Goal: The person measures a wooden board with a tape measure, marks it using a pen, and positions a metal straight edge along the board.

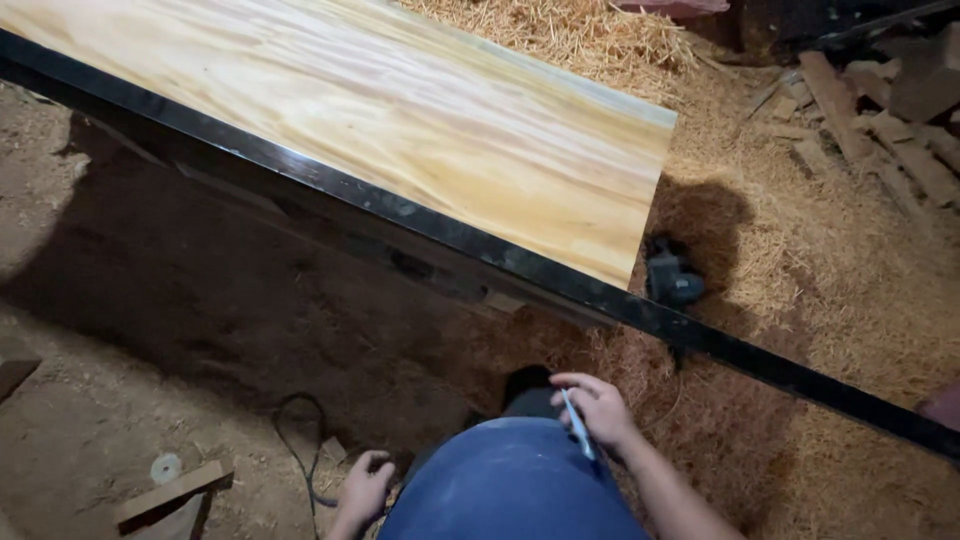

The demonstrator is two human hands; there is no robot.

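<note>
**Two hands low, one holding a pencil-like stick**

Two bare hands sit at the bottom of the view, below the pale, grain-streaked wooden board [400,110] lying on its black metal frame [330,185]. The right hand [598,408] rests on the blue-trousered thigh [510,485], its fingers [578,384] curled around a thin whitish-blue stick [578,425], probably a marking pencil. The left hand [366,487] hangs beside a black cable [300,455] on the sawdust floor [120,400]; whether its fingers grip anything I cannot tell. A dark power tool [672,280] lies just past the board's end. By my judgement, this is a pause with marker ready; marking would call for raising the right hand to the board.
</note>
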